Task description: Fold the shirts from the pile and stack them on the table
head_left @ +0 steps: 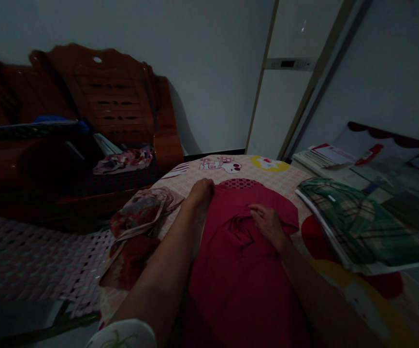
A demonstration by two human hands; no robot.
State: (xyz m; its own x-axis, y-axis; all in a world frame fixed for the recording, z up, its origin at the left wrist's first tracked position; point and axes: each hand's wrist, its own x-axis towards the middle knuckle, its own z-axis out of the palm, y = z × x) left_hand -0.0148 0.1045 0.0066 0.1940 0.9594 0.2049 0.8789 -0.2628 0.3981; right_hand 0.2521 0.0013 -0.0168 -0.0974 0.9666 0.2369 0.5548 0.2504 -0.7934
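Observation:
A magenta garment (245, 270), perhaps a dress or long top, lies spread over the table, its patterned neck opening at the far end. My left hand (201, 192) is closed at its far left corner, fingers curled on the cloth edge. My right hand (268, 223) is on the upper right part, fingers pressed together on the fabric beside a swirl of bunched folds. The near end of the garment runs down out of view between my forearms. To the left of my left forearm lies a crumpled floral cloth (137, 212).
A folded green plaid cloth (361, 217) lies on the right side of the table, covered by a printed tablecloth (180, 176). Beyond stand a carved wooden chair (111, 87) and a tall white cabinet unit (285, 101). Papers (330, 155) lie on a right-hand surface.

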